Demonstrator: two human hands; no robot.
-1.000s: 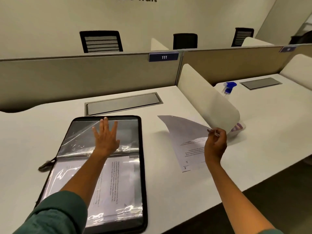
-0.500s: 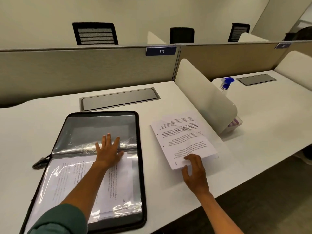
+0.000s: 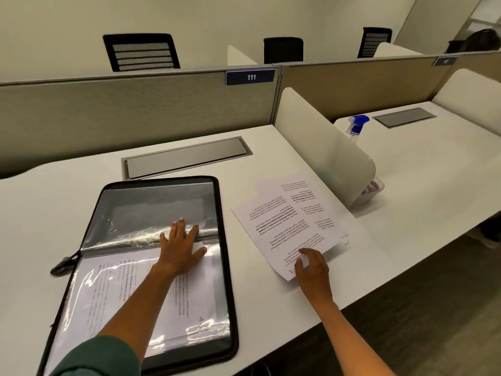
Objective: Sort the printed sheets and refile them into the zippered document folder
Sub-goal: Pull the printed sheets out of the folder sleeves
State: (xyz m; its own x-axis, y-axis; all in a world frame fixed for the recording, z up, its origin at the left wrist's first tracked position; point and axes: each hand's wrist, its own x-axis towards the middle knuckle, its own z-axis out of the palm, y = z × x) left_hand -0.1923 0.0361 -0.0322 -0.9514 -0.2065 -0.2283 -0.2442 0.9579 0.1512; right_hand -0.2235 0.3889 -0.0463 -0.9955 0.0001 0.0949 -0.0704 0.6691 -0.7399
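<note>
Sorting step, I judge: the left hand (image 3: 180, 246) presses flat on the open folder (image 3: 160, 270); at three o'clock, the right hand (image 3: 311, 267) pinches the loose sheets (image 3: 287, 223). Next, slide one into a sleeve.

The folder (image 3: 162, 267) is laid open on the counter (image 3: 40, 213); the sheets (image 3: 292, 226) are spread right of it, with the spray bottle (image 3: 356, 126) far right.

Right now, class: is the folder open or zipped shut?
Open. The folder lies spread flat, both clear-sleeved halves showing, with the left hand resting across its middle.
</note>
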